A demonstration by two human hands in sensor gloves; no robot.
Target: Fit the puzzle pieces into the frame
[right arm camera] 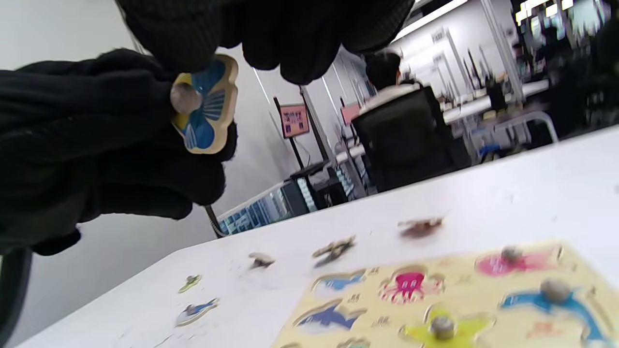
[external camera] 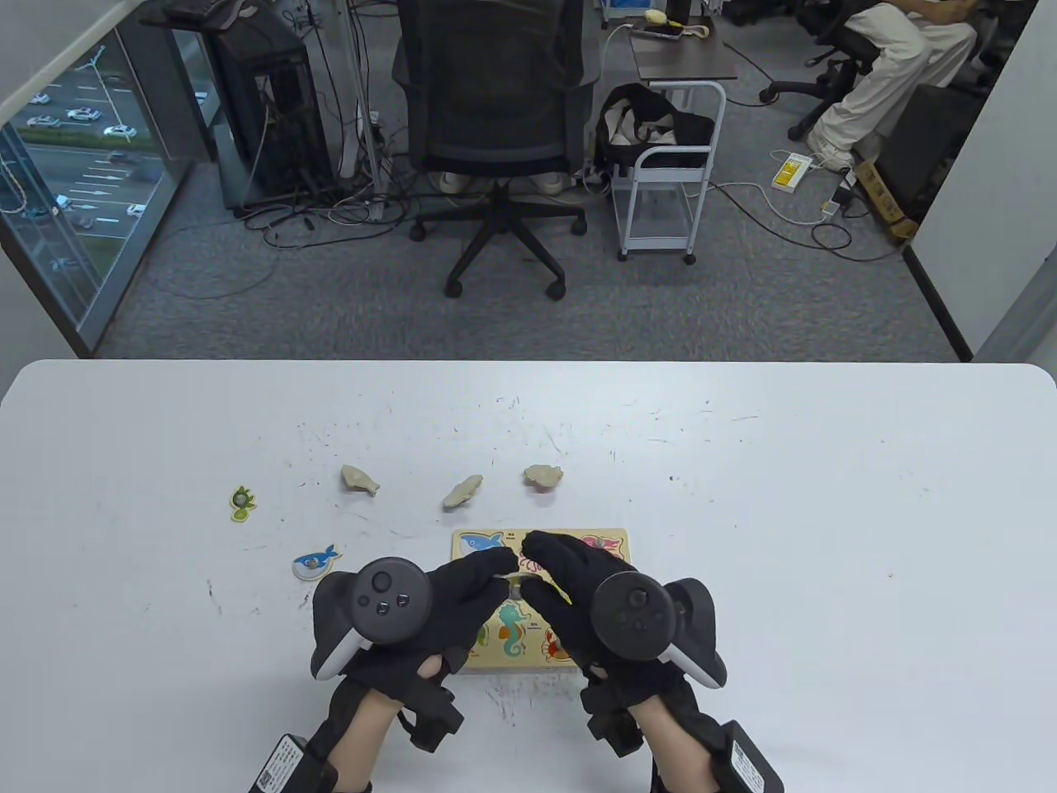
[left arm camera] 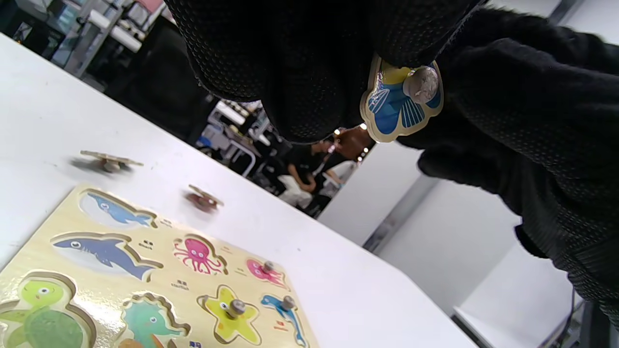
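The wooden puzzle frame lies flat on the white table, partly under my hands. Both hands hold one blue and yellow fish piece with a knob a little above the frame; it also shows in the right wrist view. My left hand grips it from the left and my right hand from the right, fingertips meeting over the frame's middle. In the left wrist view the frame shows a starfish piece and two other knobbed pieces seated, and several open printed recesses.
Three pieces lie face down beyond the frame: one, another, a third. A turtle piece and a whale piece lie face up at the left. An office chair stands beyond the table's far edge.
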